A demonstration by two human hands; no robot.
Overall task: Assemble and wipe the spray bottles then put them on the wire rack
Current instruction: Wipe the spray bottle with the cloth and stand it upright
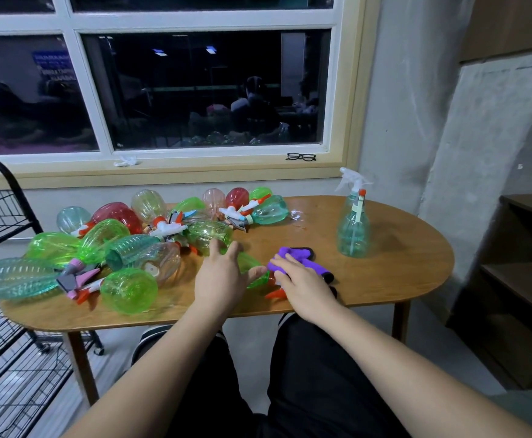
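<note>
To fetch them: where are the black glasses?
In the head view the black glasses lie on the window sill, right of centre, behind the upright spray bottle.

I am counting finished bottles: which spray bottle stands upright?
The pale teal spray bottle with its trigger head on, alone on the right; the other bottles lie piled on their sides.
</note>
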